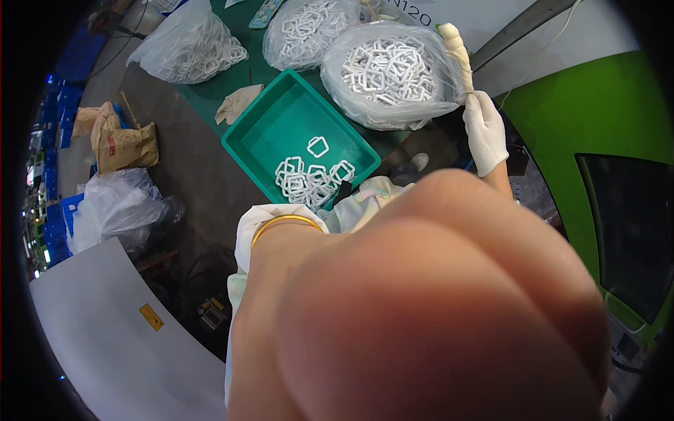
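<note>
A large, blurred bare hand [435, 302], which looks like my left hand, fills the lower middle close to view. Its wrist carries a gold bangle [286, 220] next to a white cuff [247, 228]; the fingers cannot be made out. At the upper right, my right hand [486, 133] wears a white glove. Its fingers are closed at the lower end of a cream-coloured, ribbed, stick-like piece [458, 52]. That piece points up beside an open clear bag [439, 105] heaped with white frame-shaped rings. Several similar white rings [309, 181] lie in a green plastic bin [246, 168].
Two more clear bags of white rings [193, 59] [312, 28] stand at the back. A beige cloth [239, 104] lies beside the bin. Brown paper sacks [126, 144], plastic sheeting [116, 207] and a grey panel [119, 323] are left; a green machine [554, 105] is right.
</note>
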The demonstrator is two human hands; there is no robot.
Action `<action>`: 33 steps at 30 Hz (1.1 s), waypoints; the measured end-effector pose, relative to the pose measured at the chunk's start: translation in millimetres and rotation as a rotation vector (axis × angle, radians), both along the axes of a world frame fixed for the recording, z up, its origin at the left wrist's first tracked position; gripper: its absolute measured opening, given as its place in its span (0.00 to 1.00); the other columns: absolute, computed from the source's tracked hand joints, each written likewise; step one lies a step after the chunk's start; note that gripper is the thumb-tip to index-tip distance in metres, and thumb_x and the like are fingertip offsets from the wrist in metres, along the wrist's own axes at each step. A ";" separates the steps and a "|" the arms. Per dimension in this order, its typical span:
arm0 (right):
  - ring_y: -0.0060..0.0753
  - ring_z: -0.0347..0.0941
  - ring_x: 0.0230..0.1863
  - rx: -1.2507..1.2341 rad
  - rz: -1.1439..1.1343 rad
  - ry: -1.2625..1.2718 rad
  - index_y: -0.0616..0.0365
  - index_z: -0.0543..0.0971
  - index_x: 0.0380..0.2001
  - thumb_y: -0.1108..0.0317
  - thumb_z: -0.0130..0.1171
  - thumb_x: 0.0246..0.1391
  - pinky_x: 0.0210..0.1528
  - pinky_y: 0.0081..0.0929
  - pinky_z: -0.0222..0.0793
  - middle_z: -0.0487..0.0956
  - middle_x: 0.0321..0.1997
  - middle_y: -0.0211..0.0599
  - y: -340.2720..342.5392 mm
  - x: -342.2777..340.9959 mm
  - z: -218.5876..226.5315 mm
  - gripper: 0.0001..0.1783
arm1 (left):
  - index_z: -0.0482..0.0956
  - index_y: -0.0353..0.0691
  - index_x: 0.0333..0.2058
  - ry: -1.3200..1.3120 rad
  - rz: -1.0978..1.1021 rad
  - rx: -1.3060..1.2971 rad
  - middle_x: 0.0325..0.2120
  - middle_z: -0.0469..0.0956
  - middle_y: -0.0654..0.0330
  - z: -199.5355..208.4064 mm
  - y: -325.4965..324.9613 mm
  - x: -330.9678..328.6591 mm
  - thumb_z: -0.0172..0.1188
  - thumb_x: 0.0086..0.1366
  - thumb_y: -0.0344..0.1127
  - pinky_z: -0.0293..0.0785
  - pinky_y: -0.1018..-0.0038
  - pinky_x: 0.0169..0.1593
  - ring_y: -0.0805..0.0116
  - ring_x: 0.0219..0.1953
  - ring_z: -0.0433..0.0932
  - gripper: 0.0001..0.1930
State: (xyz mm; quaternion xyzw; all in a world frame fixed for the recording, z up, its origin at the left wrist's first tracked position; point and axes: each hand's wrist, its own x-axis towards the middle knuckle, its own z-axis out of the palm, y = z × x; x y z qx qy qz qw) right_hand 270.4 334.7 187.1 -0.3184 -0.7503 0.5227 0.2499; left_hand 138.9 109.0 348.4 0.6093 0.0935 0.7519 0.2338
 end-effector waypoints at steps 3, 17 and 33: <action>0.20 0.63 0.25 0.005 -0.011 -0.079 0.60 0.77 0.36 0.61 0.47 0.66 0.31 0.22 0.62 0.71 0.23 0.30 -2.5 0.7 4.1 0.14 | 0.82 0.38 0.36 -0.004 0.003 0.019 0.41 0.72 0.48 -2.9 -0.2 -4.1 0.47 0.68 0.61 0.76 0.54 0.38 0.48 0.38 0.77 0.29; 0.12 0.55 0.22 -0.017 0.013 -0.034 0.59 0.76 0.37 0.61 0.47 0.67 0.24 0.16 0.52 0.63 0.21 0.19 -2.0 4.5 -7.8 0.13 | 0.79 0.40 0.40 0.575 1.060 -1.517 0.37 0.78 0.55 -275.1 -58.1 -106.3 0.61 0.62 0.37 0.74 0.65 0.45 0.58 0.43 0.77 0.10; 0.09 0.51 0.19 -0.038 0.015 -0.008 0.59 0.76 0.37 0.60 0.46 0.68 0.20 0.13 0.47 0.60 0.20 0.16 -5.5 1.7 -11.6 0.14 | 0.79 0.38 0.32 0.973 0.770 -1.724 0.34 0.74 0.50 -332.2 -99.7 -122.6 0.66 0.55 0.41 0.73 0.61 0.43 0.51 0.39 0.76 0.13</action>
